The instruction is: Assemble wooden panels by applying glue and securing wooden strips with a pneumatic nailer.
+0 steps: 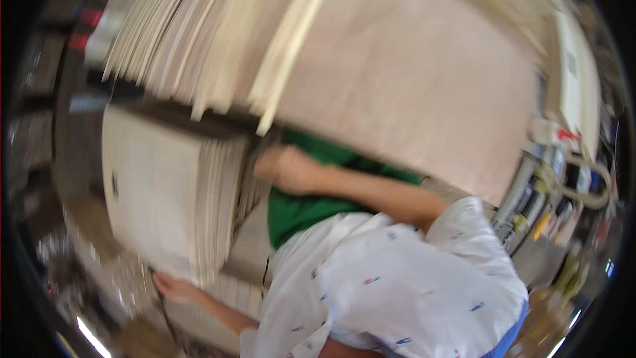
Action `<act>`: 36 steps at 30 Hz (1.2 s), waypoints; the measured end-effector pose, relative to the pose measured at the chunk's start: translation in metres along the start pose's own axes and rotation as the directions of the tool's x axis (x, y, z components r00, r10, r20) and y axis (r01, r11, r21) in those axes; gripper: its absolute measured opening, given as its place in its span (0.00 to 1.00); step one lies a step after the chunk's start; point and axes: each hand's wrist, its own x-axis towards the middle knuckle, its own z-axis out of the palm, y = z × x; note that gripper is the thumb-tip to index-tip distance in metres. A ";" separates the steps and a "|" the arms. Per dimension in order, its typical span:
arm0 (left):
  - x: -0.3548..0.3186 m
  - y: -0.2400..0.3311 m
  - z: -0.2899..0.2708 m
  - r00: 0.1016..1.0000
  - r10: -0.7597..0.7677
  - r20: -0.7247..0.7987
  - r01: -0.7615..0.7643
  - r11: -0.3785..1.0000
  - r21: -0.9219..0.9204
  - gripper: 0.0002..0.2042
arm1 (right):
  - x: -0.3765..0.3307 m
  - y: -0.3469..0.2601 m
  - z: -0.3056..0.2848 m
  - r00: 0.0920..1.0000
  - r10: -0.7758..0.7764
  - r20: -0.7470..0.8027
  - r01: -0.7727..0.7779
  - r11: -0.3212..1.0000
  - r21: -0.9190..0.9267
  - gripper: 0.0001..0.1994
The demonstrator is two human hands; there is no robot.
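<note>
The picture is smeared by motion. My right hand is bent into a fist beside the edges of an upright stack of thin pale wooden boards. What its fingers hold, if anything, is hidden. Below the stack's lower corner, my left hand reaches out at the lower left, its fingers near a thin dark line. Blur keeps me from telling whether they grip it. Above both hands lies a large flat wooden sheet, with several long thin boards leaning side by side along its left.
On the right, a pale upright panel stands near a jumble of tools and a beige loop. Blurred brown boxes and clear plastic wrapping lie at the left. Green cloth shows below my right forearm.
</note>
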 end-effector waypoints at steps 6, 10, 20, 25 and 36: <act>-0.028 0.338 0.042 0.761 0.231 0.607 0.328 0.670 -0.666 0.14 | -0.067 -0.067 -0.116 0.932 0.336 -0.138 -0.258 0.880 0.398 0.10; -0.109 0.490 0.089 0.258 0.946 0.198 -0.153 0.242 -0.958 0.12 | -0.128 -0.075 -0.191 0.602 0.652 -0.461 -0.507 0.758 0.410 0.13; -0.184 0.604 0.134 0.004 1.000 0.004 -0.167 0.005 -0.986 0.10 | -0.228 -0.030 -0.466 0.212 0.360 -0.909 -0.968 0.206 -0.144 0.17; -0.184 0.613 0.125 0.044 0.996 0.076 -0.123 0.081 -0.989 0.07 | -0.317 0.059 -0.601 -0.101 0.321 -0.942 -0.954 -0.299 0.001 0.24; -0.183 0.616 0.117 0.086 0.987 0.134 -0.113 0.143 -0.983 0.08 | -0.335 0.099 -0.633 -0.306 0.338 -0.890 -0.913 -0.370 0.173 0.27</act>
